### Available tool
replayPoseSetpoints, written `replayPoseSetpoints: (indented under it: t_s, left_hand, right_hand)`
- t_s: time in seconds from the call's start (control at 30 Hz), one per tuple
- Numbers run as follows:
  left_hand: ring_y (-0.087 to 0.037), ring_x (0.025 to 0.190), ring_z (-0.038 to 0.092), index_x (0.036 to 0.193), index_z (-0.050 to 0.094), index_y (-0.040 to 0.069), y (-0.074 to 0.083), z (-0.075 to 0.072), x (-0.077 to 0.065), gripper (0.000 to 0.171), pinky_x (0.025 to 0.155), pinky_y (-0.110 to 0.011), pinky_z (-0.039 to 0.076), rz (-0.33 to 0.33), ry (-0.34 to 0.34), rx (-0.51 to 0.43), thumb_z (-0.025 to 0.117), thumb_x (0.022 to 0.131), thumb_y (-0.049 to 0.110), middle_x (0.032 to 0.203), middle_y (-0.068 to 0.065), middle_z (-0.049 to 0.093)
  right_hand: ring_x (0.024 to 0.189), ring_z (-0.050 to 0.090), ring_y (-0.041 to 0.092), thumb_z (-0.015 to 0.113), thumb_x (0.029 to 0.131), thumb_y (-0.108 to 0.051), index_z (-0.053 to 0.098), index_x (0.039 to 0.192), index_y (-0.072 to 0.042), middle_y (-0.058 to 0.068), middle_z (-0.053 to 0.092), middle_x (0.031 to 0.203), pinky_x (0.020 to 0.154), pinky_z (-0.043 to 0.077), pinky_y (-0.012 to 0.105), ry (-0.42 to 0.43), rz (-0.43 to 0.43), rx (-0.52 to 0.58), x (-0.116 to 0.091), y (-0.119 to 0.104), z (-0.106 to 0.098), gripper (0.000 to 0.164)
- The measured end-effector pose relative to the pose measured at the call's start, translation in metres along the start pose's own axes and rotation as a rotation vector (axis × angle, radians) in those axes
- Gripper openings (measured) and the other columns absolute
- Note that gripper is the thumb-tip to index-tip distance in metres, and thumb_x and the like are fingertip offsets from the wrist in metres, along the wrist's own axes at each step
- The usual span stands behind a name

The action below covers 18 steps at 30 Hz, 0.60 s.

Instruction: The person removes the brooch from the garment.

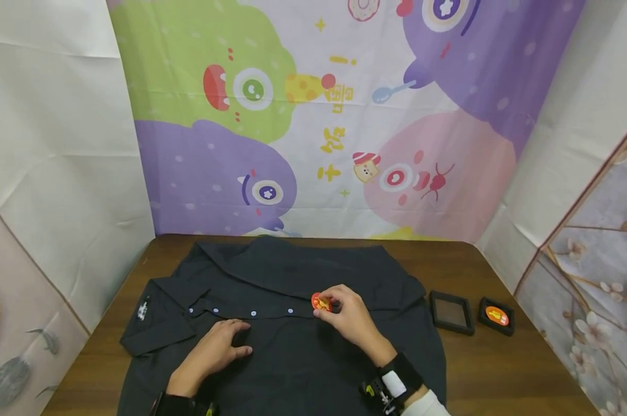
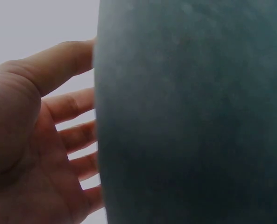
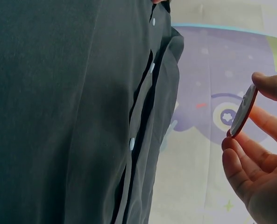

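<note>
A black shirt lies spread on the wooden table, a row of pale buttons running across it in the head view. Over the button line, my right hand pinches a round red badge between thumb and fingers. Seen nearly edge-on in the right wrist view, the badge shows a pale back. My left hand rests on the shirt below the buttons, fingers relaxed and holding nothing. The left wrist view has that hand with spread fingers, their tips hidden behind dark cloth.
Right of the shirt lie a square black frame and a smaller black case holding an orange badge. A folded shirt sleeve with a white mark is at the left. A cartoon-print cloth hangs behind the table.
</note>
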State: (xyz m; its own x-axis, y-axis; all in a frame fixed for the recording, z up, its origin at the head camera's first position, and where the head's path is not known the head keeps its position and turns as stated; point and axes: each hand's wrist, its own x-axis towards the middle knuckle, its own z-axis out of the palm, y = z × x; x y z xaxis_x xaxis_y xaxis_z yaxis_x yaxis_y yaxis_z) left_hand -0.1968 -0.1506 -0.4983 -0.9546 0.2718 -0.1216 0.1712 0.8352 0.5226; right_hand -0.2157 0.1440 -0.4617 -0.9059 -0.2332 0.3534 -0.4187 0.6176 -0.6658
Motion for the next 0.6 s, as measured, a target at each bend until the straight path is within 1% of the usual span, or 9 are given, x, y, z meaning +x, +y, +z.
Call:
replayPoseSetpoints:
  t_s: [0.13,0.37,0.47,0.6]
  left_hand:
    - [-0.04,0.125,0.05,0.119,0.066,0.005,0.0004,-0.0005,-0.0001,0.046,0.104,-0.056,0.039,0.006,0.009,-0.002,0.078,0.081,0.027,0.129,-0.016,0.061]
    - [-0.041,0.126,0.049,0.121,0.065,0.006,0.0024,-0.0021,0.0012,0.045,0.104,-0.057,0.039,-0.002,0.022,0.004,0.077,0.082,0.027,0.13,-0.016,0.06]
    - [-0.042,0.127,0.048,0.121,0.065,0.006,0.0024,-0.0017,0.0008,0.046,0.104,-0.057,0.039,0.0,0.015,0.01,0.077,0.082,0.028,0.13,-0.016,0.06]
    - [-0.04,0.125,0.05,0.12,0.066,0.006,0.0023,0.0003,-0.0009,0.046,0.103,-0.057,0.04,-0.002,0.01,0.017,0.078,0.081,0.029,0.128,-0.015,0.061]
  right_hand:
    - [0.087,0.06,0.015,0.084,0.075,-0.016,0.074,0.098,-0.012,0.002,0.066,0.102,0.072,0.054,0.034,0.0,-0.008,-0.019,0.0004,0.0005,-0.0024,0.025]
    - [0.088,0.06,0.014,0.084,0.075,-0.016,0.074,0.099,-0.012,0.002,0.066,0.103,0.072,0.051,0.025,0.021,-0.004,-0.046,0.002,0.0039,-0.0075,0.026]
    - [0.091,0.06,0.016,0.083,0.075,-0.013,0.074,0.099,-0.012,0.003,0.066,0.104,0.074,0.052,0.026,0.022,-0.007,-0.035,0.0008,0.006,-0.0087,0.025]
    - [0.092,0.059,0.016,0.082,0.076,-0.01,0.074,0.099,-0.011,0.003,0.066,0.105,0.075,0.054,0.032,0.018,0.002,-0.013,-0.0024,0.0081,-0.0096,0.025]
